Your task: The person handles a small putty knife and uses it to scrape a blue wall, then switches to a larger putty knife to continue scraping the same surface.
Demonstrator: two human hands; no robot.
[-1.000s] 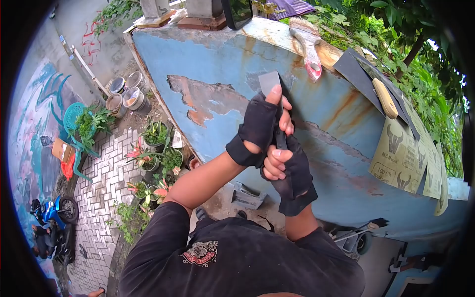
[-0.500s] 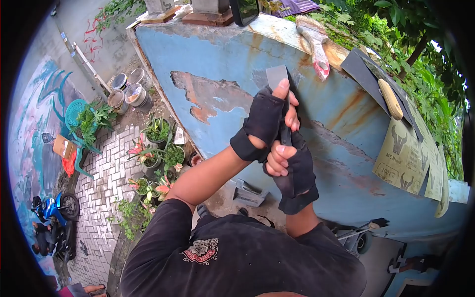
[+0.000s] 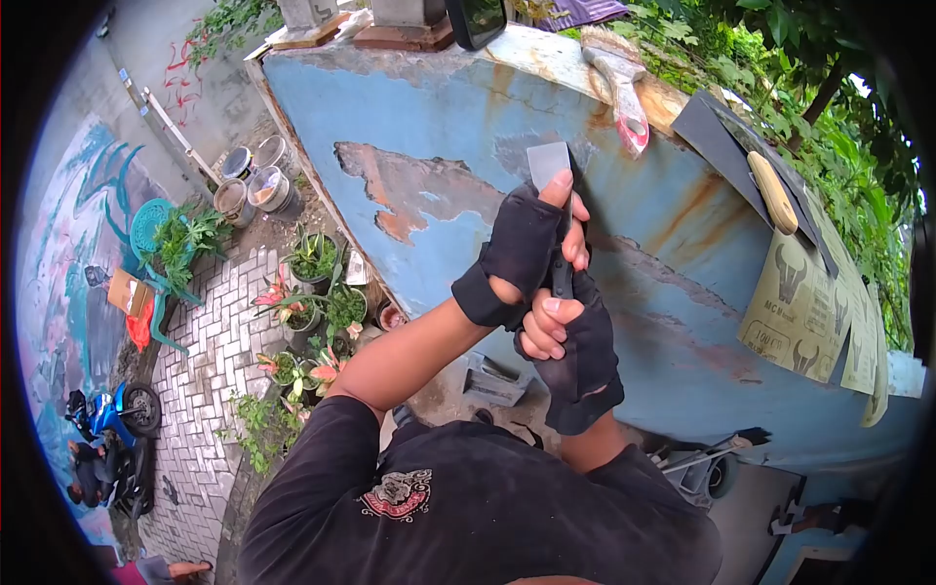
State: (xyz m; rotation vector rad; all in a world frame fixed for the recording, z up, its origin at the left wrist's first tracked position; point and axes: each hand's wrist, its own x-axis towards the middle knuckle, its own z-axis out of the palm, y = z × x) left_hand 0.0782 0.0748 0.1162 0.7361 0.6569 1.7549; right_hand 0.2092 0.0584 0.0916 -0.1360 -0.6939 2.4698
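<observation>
Both my hands wear black fingerless gloves and grip one scraper with a flat metal blade and a dark handle. My left hand is the upper one, its thumb on the blade's lower part and its fingers wrapped round the tool. Below it, my right hand closes round the handle's lower end. The blade lies against or just over the blue wall, by a greyish scraped patch. Whether its edge touches the paint is hard to tell. Peeled areas show bare plaster.
On the wall's top lie a paintbrush, sandpaper sheets and a wooden-handled tool. A dark mirror-like object stands there too. Down left are buckets, potted plants and a blue motorbike.
The scraper and my left hand have come down the wall a little, toward my body. My right hand has shifted slightly down and left. Both grips look the same.
</observation>
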